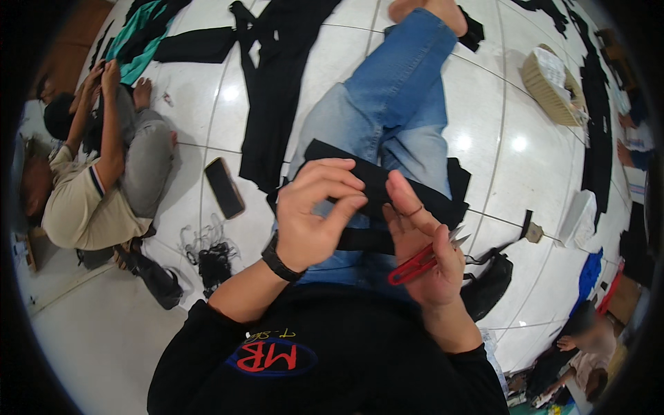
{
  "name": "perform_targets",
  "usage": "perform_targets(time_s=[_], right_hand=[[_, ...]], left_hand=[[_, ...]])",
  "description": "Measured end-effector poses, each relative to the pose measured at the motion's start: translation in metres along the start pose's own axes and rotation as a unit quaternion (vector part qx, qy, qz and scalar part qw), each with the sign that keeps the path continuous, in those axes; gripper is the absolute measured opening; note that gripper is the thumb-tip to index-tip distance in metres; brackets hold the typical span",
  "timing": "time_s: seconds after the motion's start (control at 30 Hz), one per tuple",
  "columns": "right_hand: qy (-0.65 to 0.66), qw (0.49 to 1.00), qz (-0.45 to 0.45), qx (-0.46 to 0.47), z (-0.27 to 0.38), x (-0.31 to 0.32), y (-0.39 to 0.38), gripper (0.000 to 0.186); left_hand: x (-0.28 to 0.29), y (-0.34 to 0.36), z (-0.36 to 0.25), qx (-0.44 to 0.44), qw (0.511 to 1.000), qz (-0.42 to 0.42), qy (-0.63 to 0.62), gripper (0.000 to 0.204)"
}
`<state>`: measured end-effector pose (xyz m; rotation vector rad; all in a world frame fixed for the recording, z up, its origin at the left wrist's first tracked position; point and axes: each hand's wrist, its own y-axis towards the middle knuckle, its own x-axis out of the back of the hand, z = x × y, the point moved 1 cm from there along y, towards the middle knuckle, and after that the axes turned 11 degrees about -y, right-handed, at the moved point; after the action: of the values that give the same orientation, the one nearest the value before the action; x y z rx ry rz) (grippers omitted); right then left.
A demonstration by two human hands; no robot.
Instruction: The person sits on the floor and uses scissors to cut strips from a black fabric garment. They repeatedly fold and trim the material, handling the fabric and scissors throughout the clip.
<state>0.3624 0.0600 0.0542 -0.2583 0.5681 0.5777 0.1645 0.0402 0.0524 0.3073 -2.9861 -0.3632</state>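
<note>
My left hand [315, 211], with a dark watch on the wrist, has its thumb and fingers brought close together above my lap. Whatever lies between those fingertips is too small to make out. Across from it, my right hand [429, 252] keeps small red-handled scissors [415, 266] against the palm under the thumb, blades pointing away to the right. Its other fingers stretch toward the left hand. Under both hands a folded black cloth [373, 181] lies across my jeans [387, 97], partly hidden by the fingers.
On the tiled floor at left lie a phone [225, 188] and a heap of black thread scraps [213, 263]. Long black garments [277, 83] spread ahead. A wicker basket [553, 86] stands far right, a black bag [490, 283] nearer. Another person [90, 187] sits at left.
</note>
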Motion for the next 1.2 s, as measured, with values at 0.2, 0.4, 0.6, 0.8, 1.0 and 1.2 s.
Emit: perform_targets(time_s=[0.2, 0.4, 0.6, 0.8, 1.0, 1.2], right_hand=[[-0.336, 0.942, 0.026, -0.008, 0.024, 0.031, 0.003, 0.044], [-0.631, 0.773, -0.061, -0.022, 0.043, 0.066, 0.009, 0.049], [-0.609, 0.781, -0.120, -0.072, 0.033, 0.099, 0.006, 0.051], [-0.602, 0.775, -0.143, -0.127, 0.031, 0.084, 0.018, 0.048], [-0.698, 0.690, -0.144, -0.129, 0.030, 0.096, 0.014, 0.038], [-0.567, 0.801, -0.117, -0.149, 0.023, 0.083, 0.012, 0.061]], left_hand=[[0.129, -0.049, 0.018, 0.070, 0.971, -0.230, 0.011, 0.006], [0.263, -0.245, 0.046, 0.298, 0.853, -0.282, 0.323, 0.014], [0.309, -0.346, 0.032, 0.437, 0.744, -0.186, 0.469, 0.022], [0.340, -0.390, 0.035, 0.281, 0.702, -0.055, 0.652, 0.027], [0.353, -0.333, 0.013, 0.411, 0.750, -0.208, 0.474, 0.023], [0.316, -0.236, 0.018, 0.322, 0.810, -0.114, 0.476, 0.031]])
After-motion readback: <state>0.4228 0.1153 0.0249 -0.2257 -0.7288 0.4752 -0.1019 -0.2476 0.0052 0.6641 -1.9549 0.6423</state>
